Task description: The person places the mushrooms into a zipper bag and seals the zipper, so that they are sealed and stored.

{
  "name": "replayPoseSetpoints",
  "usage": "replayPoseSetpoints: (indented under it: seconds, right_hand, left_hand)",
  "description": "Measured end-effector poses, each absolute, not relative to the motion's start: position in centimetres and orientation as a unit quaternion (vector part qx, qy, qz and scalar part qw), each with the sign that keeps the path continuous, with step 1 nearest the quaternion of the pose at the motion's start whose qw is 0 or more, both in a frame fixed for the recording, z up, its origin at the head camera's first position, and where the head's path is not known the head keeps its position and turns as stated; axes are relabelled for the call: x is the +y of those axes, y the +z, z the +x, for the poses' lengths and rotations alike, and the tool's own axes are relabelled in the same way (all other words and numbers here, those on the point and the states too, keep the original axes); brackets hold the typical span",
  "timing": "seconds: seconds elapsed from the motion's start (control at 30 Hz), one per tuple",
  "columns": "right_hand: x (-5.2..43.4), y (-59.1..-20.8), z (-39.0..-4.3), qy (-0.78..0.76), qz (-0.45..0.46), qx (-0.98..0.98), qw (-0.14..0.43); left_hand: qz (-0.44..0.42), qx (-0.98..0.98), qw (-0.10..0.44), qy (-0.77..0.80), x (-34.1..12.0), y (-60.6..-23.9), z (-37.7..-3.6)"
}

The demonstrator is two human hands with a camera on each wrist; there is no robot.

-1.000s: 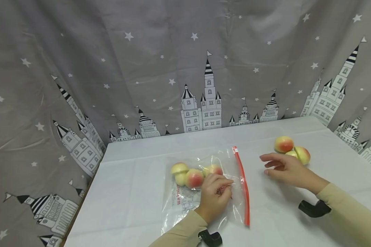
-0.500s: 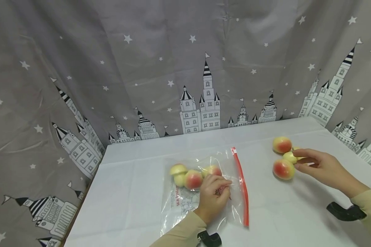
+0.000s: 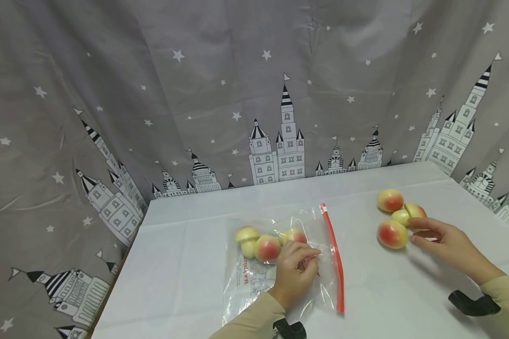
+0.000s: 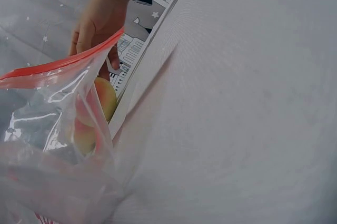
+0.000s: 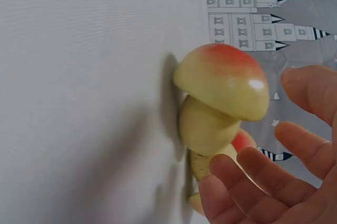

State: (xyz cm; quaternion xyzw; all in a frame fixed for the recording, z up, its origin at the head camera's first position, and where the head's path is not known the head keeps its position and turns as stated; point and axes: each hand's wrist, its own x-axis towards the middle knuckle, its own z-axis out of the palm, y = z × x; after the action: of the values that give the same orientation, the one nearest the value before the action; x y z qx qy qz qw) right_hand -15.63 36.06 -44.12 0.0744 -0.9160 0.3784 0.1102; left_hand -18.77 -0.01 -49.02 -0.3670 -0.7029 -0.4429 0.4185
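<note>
A clear zip bag [image 3: 263,287] with a red zip edge [image 3: 333,259] lies on the white table. Several toy mushrooms [image 3: 267,248] with red-and-yellow caps are in it. My left hand [image 3: 292,273] lies over the bag, curled fingers and thumb pinching its plastic. To the right is a loose group of toy mushrooms, with one red-tinged cap [image 3: 392,234] nearest me and another [image 3: 390,200] behind. My right hand [image 3: 447,245] hovers beside them, fingers apart and holding nothing. In the right wrist view, a mushroom [image 5: 224,79] lies on its side before the spread fingers [image 5: 303,147].
The white tablecloth [image 3: 174,273] spreads left of the bag and between the bag and the loose mushrooms. A grey curtain [image 3: 195,94] printed with castles and stars hangs behind the table and at its sides.
My right hand has moved to the right, uncovering a mushroom cap that shows at the front of the loose group. The left hand and the bag stay where they were.
</note>
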Motion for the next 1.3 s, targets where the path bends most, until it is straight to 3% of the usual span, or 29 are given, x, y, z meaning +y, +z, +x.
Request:
replayPoseSetpoints:
  seconds: [0.47,1.3]
  right_hand:
    - [35.7,-45.7,-16.0,0.385,0.062,-0.916,0.096]
    - [33.0,-45.0,-18.3,0.331,0.048,-0.942,0.034]
  left_hand:
    - [-0.362,-0.713,0.401,-0.447,0.1,-49.2,-18.6]
    - [-0.366,-0.712,0.406,-0.441,0.0,-48.9,-18.6]
